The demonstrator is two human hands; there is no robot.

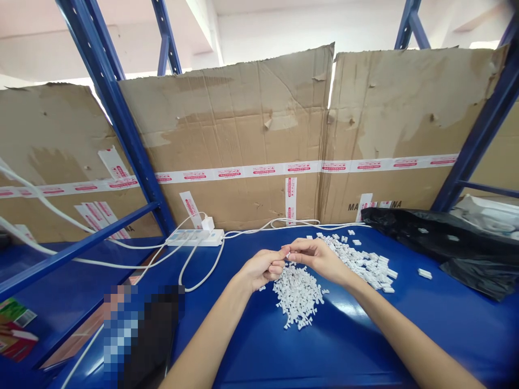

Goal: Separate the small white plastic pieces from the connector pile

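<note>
My left hand (263, 269) is closed, its thumb and forefinger pinched together and the other fingers curled in. Meeting it fingertip to fingertip, my right hand (318, 258) is also closed in a pinch. Between the fingertips shows a bit of a small white plastic piece (288, 255), mostly hidden by the fingers. Just below both hands lies a heap of tiny white plastic parts (299, 296). Behind my right hand and forearm spreads a second pile of larger, block-like white plastic pieces (371, 267), partly covered by the arm.
A white power strip (197, 237) with a plugged-in adapter and trailing white cables (203, 286) sits at back left. Black plastic bag (430, 232) lies at right, near one loose white block (425, 274). Cardboard sheets (243, 129) and blue rack posts (133, 135) border the blue tabletop (344, 351).
</note>
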